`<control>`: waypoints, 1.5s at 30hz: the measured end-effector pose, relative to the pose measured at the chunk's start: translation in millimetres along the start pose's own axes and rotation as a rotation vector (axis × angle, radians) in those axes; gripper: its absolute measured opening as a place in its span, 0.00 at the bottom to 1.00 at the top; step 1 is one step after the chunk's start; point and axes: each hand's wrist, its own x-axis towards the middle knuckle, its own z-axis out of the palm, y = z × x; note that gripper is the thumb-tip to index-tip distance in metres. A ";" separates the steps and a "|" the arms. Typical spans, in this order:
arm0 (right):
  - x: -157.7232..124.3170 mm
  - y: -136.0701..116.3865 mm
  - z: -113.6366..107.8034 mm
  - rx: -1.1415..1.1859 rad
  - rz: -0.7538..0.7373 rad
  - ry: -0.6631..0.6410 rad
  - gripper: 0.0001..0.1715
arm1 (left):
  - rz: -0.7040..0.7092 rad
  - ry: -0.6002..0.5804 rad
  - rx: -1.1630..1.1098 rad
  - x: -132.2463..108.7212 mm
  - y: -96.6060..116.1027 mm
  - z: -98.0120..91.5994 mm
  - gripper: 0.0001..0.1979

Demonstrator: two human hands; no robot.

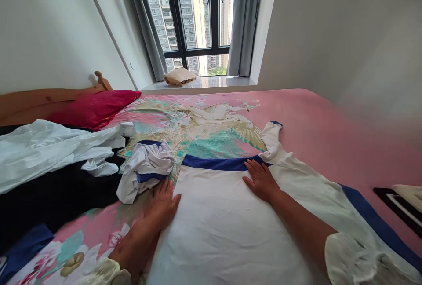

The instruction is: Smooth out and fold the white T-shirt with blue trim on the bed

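Observation:
A white garment with blue trim (224, 214) lies spread on the bed, its blue band (214, 162) at the far edge. Its right part, with a blue stripe, runs out toward the lower right. My right hand (262, 179) rests flat on the cloth by the right end of the band, fingers stretched out. Beside the garment's left edge, my left hand (165, 203) lies with fingers extended and holds nothing. Just beyond its fingertips sits a crumpled white and blue garment (148, 166); whether they touch it I cannot tell.
A pink floral bedsheet (290, 113) covers the bed. On the left are a white shirt (49, 148), black cloth (66, 192) and a red pillow (99, 104). Folded clothes (400, 206) lie at the right edge. A beige folded item (180, 76) sits on the windowsill.

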 end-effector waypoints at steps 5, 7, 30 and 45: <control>0.4 -20.0 -28.4 -0.003 0.064 -0.087 0.35 | 0.372 0.050 -0.080 -19.2 55.3 -5.6 0.32; -9.7 -29.8 -38.8 0.011 0.059 -0.076 0.35 | 0.344 -0.038 -0.088 -26.8 64.5 3.6 0.35; -150.4 87.3 -91.2 -0.088 0.516 -0.128 0.35 | 0.263 0.007 0.009 -16.7 42.0 36.7 0.37; -217.5 -29.6 -92.4 0.135 0.384 -0.162 0.41 | 0.421 -0.065 -0.054 -104.5 106.6 7.1 0.35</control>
